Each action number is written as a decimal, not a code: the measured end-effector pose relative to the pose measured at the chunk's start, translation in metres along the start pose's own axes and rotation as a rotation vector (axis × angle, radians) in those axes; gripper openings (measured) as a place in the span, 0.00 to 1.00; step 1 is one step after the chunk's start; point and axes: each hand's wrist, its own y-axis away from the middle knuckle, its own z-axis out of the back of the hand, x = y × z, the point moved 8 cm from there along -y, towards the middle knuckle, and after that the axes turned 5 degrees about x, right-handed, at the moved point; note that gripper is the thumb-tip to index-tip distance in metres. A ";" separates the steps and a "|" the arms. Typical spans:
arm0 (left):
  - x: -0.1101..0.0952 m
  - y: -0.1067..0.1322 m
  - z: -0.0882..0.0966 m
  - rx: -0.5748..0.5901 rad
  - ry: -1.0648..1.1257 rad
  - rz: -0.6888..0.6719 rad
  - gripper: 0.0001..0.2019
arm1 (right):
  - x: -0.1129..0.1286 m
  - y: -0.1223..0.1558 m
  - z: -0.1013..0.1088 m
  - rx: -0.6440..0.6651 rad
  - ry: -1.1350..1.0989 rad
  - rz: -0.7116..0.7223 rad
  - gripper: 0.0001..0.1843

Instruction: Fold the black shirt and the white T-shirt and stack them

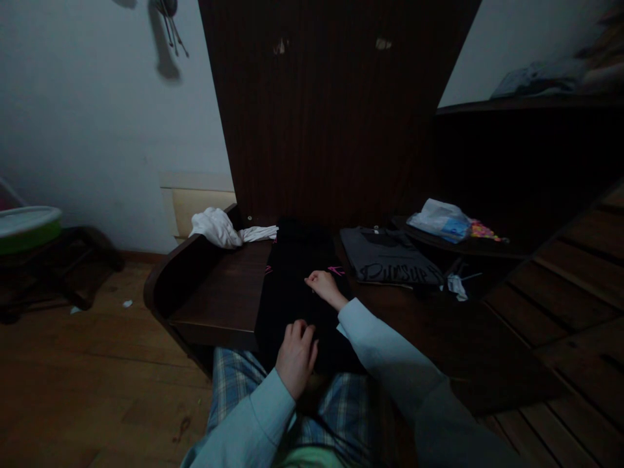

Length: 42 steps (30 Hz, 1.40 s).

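A black garment [287,305] with pink markings on both sides lies lengthwise over the dark wooden bench. Its near end reaches my lap. Low on the cloth, my left hand [296,354] rests with loosely bent fingers slightly apart. My right hand [325,287] is farther up, over the middle of the garment, its thumb and fingertips pressed together. Whatever sits in that pinch is too small and dark to make out. Right of the garment is a folded dark grey shirt [390,260] with black lettering.
A white cloth [217,227] hangs over the armrest [168,273] of the bench [214,296]. On a small shelf at the right sits a plastic bag [439,220]. A green tub with a pale lid [29,227] stands on a dark stool [63,260] at the left.
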 end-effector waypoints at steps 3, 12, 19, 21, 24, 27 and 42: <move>-0.002 -0.002 -0.001 0.023 -0.036 -0.011 0.12 | 0.001 -0.007 0.001 0.004 0.009 -0.032 0.18; -0.005 -0.005 -0.004 0.022 -0.119 0.003 0.12 | 0.003 -0.034 0.005 -0.054 0.099 -0.062 0.07; -0.005 -0.005 -0.002 0.045 -0.100 -0.005 0.12 | 0.003 -0.030 0.004 -0.108 0.144 -0.052 0.09; -0.005 -0.006 -0.002 0.060 -0.098 -0.012 0.12 | 0.001 -0.030 0.005 -0.105 0.139 -0.057 0.11; -0.002 -0.008 -0.003 0.091 -0.100 -0.009 0.11 | 0.000 -0.033 0.006 -0.078 0.123 -0.059 0.11; 0.003 -0.011 -0.003 0.090 -0.086 0.026 0.09 | 0.002 -0.038 0.005 -0.041 0.113 -0.052 0.06; 0.006 -0.011 -0.004 0.055 -0.070 0.040 0.04 | -0.009 -0.045 0.002 0.086 -0.309 -0.027 0.16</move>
